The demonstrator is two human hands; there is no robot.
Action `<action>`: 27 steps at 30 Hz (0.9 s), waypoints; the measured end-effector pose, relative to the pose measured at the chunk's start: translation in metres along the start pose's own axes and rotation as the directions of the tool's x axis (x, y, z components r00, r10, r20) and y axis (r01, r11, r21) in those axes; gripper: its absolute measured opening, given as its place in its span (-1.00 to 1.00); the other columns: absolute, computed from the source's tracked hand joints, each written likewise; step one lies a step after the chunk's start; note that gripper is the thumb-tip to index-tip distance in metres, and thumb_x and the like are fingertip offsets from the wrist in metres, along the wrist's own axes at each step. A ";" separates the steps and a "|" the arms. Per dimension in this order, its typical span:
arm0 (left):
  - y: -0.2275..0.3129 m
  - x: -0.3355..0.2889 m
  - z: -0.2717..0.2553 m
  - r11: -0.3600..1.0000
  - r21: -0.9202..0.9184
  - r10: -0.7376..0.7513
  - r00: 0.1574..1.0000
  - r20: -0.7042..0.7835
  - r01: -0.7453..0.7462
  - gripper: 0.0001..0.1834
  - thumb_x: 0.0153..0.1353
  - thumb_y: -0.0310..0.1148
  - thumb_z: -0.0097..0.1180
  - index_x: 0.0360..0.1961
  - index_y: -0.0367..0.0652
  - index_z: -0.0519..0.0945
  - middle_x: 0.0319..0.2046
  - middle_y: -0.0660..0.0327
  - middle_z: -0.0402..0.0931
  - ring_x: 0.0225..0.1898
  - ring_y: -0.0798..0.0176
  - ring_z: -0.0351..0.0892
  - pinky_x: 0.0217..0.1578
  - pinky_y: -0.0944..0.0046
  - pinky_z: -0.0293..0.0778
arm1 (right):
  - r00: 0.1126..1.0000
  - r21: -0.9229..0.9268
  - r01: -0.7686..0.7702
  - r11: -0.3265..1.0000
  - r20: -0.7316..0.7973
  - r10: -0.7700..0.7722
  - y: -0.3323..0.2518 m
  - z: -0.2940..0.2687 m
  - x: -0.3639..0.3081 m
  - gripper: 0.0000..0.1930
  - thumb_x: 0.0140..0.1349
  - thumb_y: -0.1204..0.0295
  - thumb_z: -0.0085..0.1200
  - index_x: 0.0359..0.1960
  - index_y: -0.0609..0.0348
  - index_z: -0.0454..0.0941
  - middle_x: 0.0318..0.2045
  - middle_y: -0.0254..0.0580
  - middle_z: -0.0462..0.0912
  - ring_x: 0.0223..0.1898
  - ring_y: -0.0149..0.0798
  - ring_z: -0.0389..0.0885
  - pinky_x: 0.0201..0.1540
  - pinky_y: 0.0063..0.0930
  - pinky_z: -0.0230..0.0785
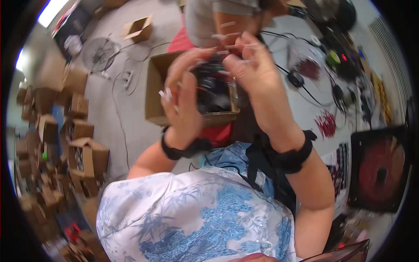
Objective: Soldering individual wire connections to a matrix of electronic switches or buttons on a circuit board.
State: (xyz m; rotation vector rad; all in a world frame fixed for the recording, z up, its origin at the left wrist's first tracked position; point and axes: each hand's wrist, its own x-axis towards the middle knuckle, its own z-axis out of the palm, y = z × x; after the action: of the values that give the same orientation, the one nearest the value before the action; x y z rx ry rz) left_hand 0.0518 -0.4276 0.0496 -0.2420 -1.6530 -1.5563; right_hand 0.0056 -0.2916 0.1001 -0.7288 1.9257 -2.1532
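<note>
My left hand (185, 89) is curled over a cardboard box (158, 87), with small white connector ends (166, 94) poking out between its fingers. My right hand (257, 65) faces it from the other side. Its thumb and fingers pinch thin wires with white ends (231, 46), blurred by motion. The fingertips of both hands come close together over the box's far part. Inside the box lie shiny black items (214, 94) and some thin reddish wires; what they are exactly is hard to make out.
A white table (314, 94) to the right carries bundles of red wires (325, 123), black cables and a device with a red display (342, 56). Another person (220, 22) is directly across. Cardboard boxes (87, 155) crowd the left, with a floor fan (99, 53) beyond.
</note>
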 end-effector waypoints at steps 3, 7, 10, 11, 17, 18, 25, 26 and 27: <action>-0.055 -0.015 -0.058 0.608 0.793 -0.148 0.975 0.163 -0.040 -0.30 0.14 -0.29 0.25 0.27 -0.32 0.28 0.23 -0.09 0.28 0.28 -0.07 0.21 0.29 0.08 0.09 | 0.993 -0.456 -0.113 0.883 -0.031 0.111 0.000 -0.050 -0.040 -0.35 0.13 0.26 0.23 0.19 0.37 0.30 0.19 0.15 0.37 0.26 -0.05 0.31 0.30 -0.31 0.11; -0.030 -0.038 -0.042 0.646 0.751 -0.004 0.984 0.181 -0.136 -0.37 0.11 -0.47 0.22 0.23 -0.30 0.33 0.20 -0.03 0.35 0.22 -0.04 0.32 0.25 0.09 0.19 | 0.957 -0.594 -0.193 0.781 -0.290 0.016 -0.068 -0.157 -0.143 -0.58 0.23 0.35 0.12 0.10 0.23 0.45 0.14 -0.05 0.45 0.19 -0.23 0.40 0.25 -0.39 0.18; -0.012 -0.047 0.045 0.962 0.272 -0.137 0.798 0.587 -0.035 -0.59 0.01 -0.61 0.21 -0.04 -0.26 0.56 -0.01 0.05 0.54 0.03 0.02 0.52 0.06 0.15 0.42 | 0.654 -0.426 -0.385 0.819 -0.752 -0.083 -0.096 -0.225 -0.248 -0.64 0.27 0.41 0.09 0.09 0.20 0.47 0.01 -0.24 0.54 0.05 -0.40 0.47 0.15 -0.49 0.26; -0.006 -0.048 0.080 0.984 0.126 -0.012 0.657 0.754 -0.127 -0.63 -0.03 -0.59 0.23 -0.11 -0.25 0.59 -0.05 0.02 0.56 0.05 -0.03 0.51 0.07 0.12 0.40 | 0.554 -0.413 -0.435 0.800 -0.823 -0.124 -0.094 -0.236 -0.282 -0.65 0.28 0.42 0.08 0.09 0.21 0.47 -0.03 -0.27 0.56 0.01 -0.42 0.48 0.12 -0.50 0.29; 0.007 -0.084 0.239 0.879 -0.369 0.395 0.031 0.918 -0.301 0.01 -0.10 -0.05 0.40 0.30 -0.34 0.19 0.30 -0.10 0.17 0.36 -0.16 0.09 0.29 -0.05 0.09 | 0.691 -0.679 -0.722 0.135 -0.717 0.094 -0.042 -0.219 -0.345 -0.04 -0.06 0.07 0.35 0.36 0.11 0.12 0.34 0.16 0.12 0.39 0.20 -0.02 0.40 -0.03 -0.13; 0.003 -0.091 0.259 0.840 -0.400 0.425 -0.012 0.905 -0.367 0.09 -0.14 0.09 0.37 0.30 -0.36 0.17 0.30 -0.12 0.15 0.36 -0.17 0.07 0.30 -0.07 0.07 | 0.703 -0.699 -0.711 0.080 -0.707 0.075 -0.040 -0.220 -0.339 -0.02 -0.09 0.05 0.36 0.36 0.10 0.11 0.34 0.15 0.12 0.39 0.19 -0.02 0.40 -0.03 -0.14; -0.023 -0.117 0.328 0.761 -0.449 0.389 -0.224 0.894 -0.469 0.33 -0.31 0.42 0.28 0.31 -0.39 0.14 0.29 -0.19 0.14 0.36 -0.21 0.05 0.31 -0.09 0.03 | 0.762 -0.752 -0.648 0.121 -0.635 0.129 -0.010 -0.251 -0.326 0.03 -0.15 0.00 0.37 0.36 0.08 0.11 0.29 0.10 0.21 0.37 0.13 0.07 0.36 -0.04 -0.08; -0.022 -0.117 0.329 0.771 -0.451 0.402 -0.204 0.892 -0.449 0.31 -0.33 0.40 0.30 0.30 -0.36 0.16 0.27 -0.15 0.19 0.35 -0.20 0.06 0.29 -0.12 0.04 | 0.786 -0.776 -0.619 0.120 -0.612 0.094 -0.009 -0.250 -0.327 0.02 -0.15 0.00 0.37 0.36 0.07 0.13 0.26 0.06 0.26 0.34 0.12 0.11 0.34 -0.03 -0.05; -0.021 -0.116 0.327 0.775 -0.442 0.392 -0.206 0.897 -0.451 0.31 -0.33 0.40 0.30 0.30 -0.36 0.16 0.27 -0.15 0.19 0.35 -0.20 0.06 0.29 -0.12 0.04 | 0.789 -0.778 -0.615 0.129 -0.607 0.099 -0.011 -0.248 -0.328 0.02 -0.15 0.00 0.37 0.36 0.07 0.13 0.26 0.06 0.26 0.34 0.12 0.11 0.34 -0.03 -0.05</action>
State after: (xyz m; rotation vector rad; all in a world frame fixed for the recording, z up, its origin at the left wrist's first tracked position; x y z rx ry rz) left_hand -0.0281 -0.0934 -0.0055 -2.2056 -2.1447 -0.5293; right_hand 0.1792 0.0722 0.0168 0.2784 3.1858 -0.5079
